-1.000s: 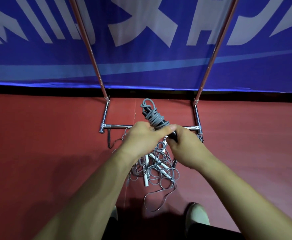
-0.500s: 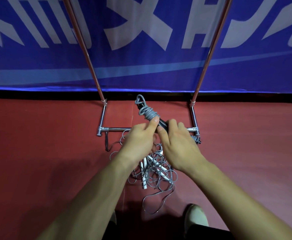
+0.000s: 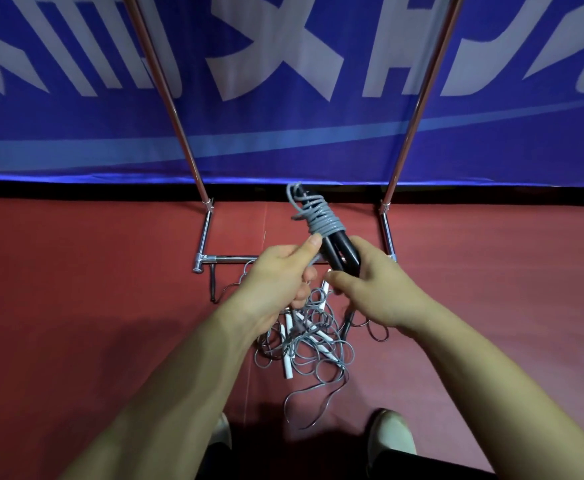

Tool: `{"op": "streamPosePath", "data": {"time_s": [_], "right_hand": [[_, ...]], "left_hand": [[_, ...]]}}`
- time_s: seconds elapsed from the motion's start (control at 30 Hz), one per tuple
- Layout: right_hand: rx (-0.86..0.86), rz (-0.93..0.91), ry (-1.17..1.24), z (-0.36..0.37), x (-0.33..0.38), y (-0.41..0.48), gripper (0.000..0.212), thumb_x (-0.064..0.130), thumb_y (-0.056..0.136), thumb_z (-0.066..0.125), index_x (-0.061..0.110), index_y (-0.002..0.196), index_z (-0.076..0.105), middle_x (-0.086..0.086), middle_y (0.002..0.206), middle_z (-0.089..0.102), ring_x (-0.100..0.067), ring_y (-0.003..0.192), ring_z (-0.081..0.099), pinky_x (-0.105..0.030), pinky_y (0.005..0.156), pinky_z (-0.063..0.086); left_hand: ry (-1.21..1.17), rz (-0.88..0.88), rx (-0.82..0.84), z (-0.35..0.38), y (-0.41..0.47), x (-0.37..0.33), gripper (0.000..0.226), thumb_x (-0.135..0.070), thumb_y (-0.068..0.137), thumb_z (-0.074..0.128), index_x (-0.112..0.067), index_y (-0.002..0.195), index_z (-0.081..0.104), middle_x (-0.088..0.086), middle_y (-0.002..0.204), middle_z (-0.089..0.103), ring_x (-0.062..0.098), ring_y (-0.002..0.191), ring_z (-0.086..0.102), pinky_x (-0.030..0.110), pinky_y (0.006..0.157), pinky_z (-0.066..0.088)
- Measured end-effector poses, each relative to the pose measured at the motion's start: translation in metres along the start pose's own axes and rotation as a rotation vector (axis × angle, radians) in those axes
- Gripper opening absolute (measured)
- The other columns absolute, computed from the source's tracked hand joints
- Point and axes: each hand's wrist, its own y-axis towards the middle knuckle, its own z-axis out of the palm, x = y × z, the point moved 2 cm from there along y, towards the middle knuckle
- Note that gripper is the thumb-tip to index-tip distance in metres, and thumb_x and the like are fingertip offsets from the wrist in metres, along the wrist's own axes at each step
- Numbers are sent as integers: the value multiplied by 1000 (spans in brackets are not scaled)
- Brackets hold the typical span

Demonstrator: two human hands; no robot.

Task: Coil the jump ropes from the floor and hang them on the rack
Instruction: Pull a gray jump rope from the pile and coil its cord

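Red gym floor (image 3: pixel 75 299) underneath: right hand (image 3: pixel 380 292) clamps the black-handled grey jump rope (image 3: pixel 322 221), left hand (image 3: pixel 276 278) pinches its cord tail. Slack there and the wraps could unravel.

Shiny chrome metal rack (image 3: pixel 206 233), glossy black plastic handles (image 3: pixel 339 251), matt red floor (image 3: pixel 75 289)

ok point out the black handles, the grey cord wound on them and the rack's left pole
black handles (image 3: pixel 339 251): head view, bare shaft below the wraps
grey cord (image 3: pixel 322 221): head view, middle of the wraps
rack's left pole (image 3: pixel 193 161): head view, lower stretch
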Motion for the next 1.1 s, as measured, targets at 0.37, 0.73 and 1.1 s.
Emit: {"op": "streamPosePath", "data": {"time_s": [0.37, 0.73, 1.1], "right_hand": [[-119, -104, -481, 28, 3, -3, 30, 33, 91, 62, 17, 109, 43, -2, 94, 49, -25, 83, 52, -40, 66, 42], [9, -32, -17, 1, 3, -3, 20, 20, 89, 75, 13, 79, 58, 2, 61, 58, -12, 49, 52, -29, 52, 44], [-212, -73, -710, 31, -15, 2, 7, 20, 101, 47, 15, 106, 48, -2, 87, 44, -33, 86, 53, -37, 62, 33]], "left_hand": [[34, 49, -103, 1, -1, 1, 37, -40, 97, 64, -16, 70, 53, 0, 62, 41, 8, 42, 31, 21, 43, 26], [203, 36, -75, -10, 2, 3, 42, -47, 98, 58, -6, 91, 68, 0, 65, 55, 13, 44, 43, 21, 43, 32], [188, -130, -124, -10, 5, 12, 59, -61, 85, 68, -2, 84, 70, 7, 65, 64, 19, 53, 56, 28, 51, 43]]}}
